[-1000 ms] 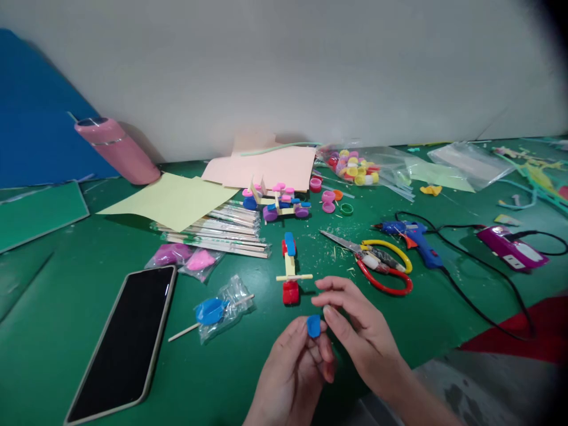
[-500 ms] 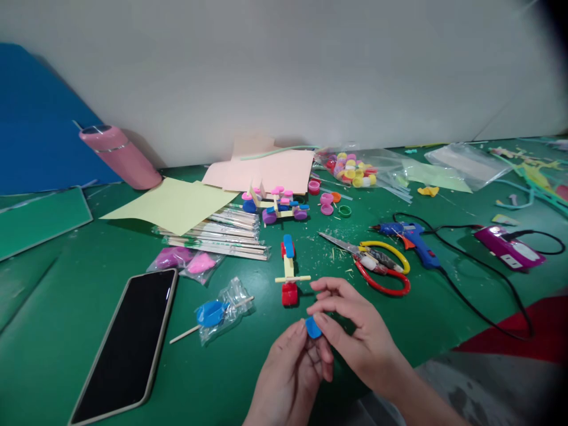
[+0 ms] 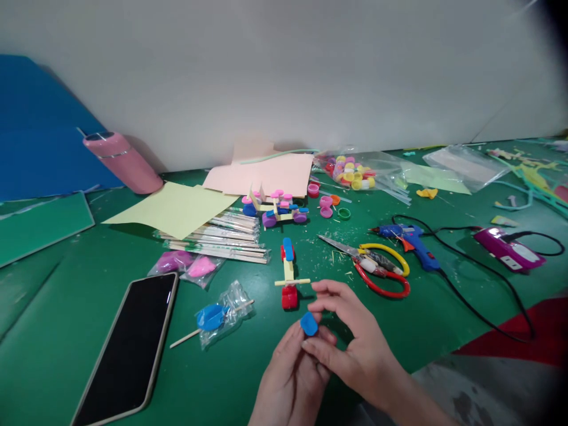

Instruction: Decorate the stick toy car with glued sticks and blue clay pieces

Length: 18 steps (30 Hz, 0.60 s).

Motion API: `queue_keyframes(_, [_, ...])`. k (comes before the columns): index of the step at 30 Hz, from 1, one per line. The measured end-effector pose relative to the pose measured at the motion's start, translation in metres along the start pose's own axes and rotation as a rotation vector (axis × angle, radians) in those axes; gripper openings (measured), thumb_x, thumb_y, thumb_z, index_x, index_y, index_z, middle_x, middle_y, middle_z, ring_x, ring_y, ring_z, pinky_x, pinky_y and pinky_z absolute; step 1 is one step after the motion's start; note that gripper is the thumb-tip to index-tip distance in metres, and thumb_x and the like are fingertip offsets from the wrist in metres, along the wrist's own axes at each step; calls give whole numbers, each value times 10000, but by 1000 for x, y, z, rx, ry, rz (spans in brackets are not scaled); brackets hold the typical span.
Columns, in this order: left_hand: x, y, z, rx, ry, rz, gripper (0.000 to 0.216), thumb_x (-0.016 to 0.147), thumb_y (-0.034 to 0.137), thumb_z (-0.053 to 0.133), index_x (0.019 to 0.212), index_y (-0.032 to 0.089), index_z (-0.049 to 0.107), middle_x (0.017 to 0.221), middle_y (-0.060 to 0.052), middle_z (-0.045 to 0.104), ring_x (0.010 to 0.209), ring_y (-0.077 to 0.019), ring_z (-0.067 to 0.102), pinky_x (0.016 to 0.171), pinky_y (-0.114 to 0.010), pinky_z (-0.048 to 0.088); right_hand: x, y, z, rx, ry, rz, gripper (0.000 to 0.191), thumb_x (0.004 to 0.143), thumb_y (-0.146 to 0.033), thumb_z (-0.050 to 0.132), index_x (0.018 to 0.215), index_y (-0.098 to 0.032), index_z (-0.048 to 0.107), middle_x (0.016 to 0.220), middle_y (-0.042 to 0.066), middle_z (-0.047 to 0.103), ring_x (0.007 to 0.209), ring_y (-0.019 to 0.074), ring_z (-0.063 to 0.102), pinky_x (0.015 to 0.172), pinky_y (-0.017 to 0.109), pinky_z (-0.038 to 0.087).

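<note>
A small flattened piece of blue modelling clay (image 3: 309, 324) is pinched between my two hands. My left hand (image 3: 290, 373) grips it from below and the left, thumb against its edge. The thumb and fingers of my right hand (image 3: 350, 343) close on it from the other side. Just beyond them stands a small toy scooter (image 3: 289, 272), with red wheels, a pale stick body, a crossbar and a blue seat. To the left lies more blue clay (image 3: 212, 318) in a plastic wrapper, with a thin wooden stick across it.
A phone (image 3: 128, 349) lies at left, near bagged clay (image 3: 202, 266) and wrapped sticks (image 3: 222, 236). Scissors (image 3: 373, 260), a blue glue gun (image 3: 410, 239) and its cord are to the right. Finished toys (image 3: 284, 214), bottle caps (image 3: 326, 201) and a pink flask (image 3: 122, 163) stand behind.
The blue clay piece has turned and moved slightly left and up, showing its flat face more. My right thumb has shifted down below it.
</note>
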<state>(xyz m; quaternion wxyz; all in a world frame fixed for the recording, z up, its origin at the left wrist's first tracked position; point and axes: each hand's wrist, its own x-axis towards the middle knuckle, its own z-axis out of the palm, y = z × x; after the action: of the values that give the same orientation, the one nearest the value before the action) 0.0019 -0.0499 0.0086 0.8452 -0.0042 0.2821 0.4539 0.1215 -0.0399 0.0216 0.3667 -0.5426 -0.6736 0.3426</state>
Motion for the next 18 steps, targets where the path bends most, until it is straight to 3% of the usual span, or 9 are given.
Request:
queue_keyframes(9, [-3, 5, -1, 126, -4, 59, 164, 704, 303, 626, 753, 172, 712, 702, -55, 677, 703, -171, 597, 684, -276, 467, 1, 2, -11, -95, -33, -145, 271, 752, -174, 575, 1010, -256, 591, 1206, 46, 419, 1070, 193, 465, 874, 306, 428])
queue_keyframes(13, [-8, 10, 4, 382, 90, 192, 163, 679, 264, 661, 800, 164, 705, 682, -37, 647, 654, -139, 548, 660, -240, 440, 2, -1, -18, -185, -95, -215, 245, 785, -198, 548, 1022, -236, 598, 1203, 64, 438, 1088, 209, 449, 888, 336, 422])
queue_keyframes(18, [-11, 12, 12, 609, 192, 210, 110, 675, 257, 662, 681, 150, 689, 556, -1, 587, 594, -119, 502, 606, -220, 399, 3, -3, -23, -251, -141, -251, 253, 784, -215, 549, 1030, -227, 610, 1221, 79, 440, 1103, 235, 443, 893, 370, 417])
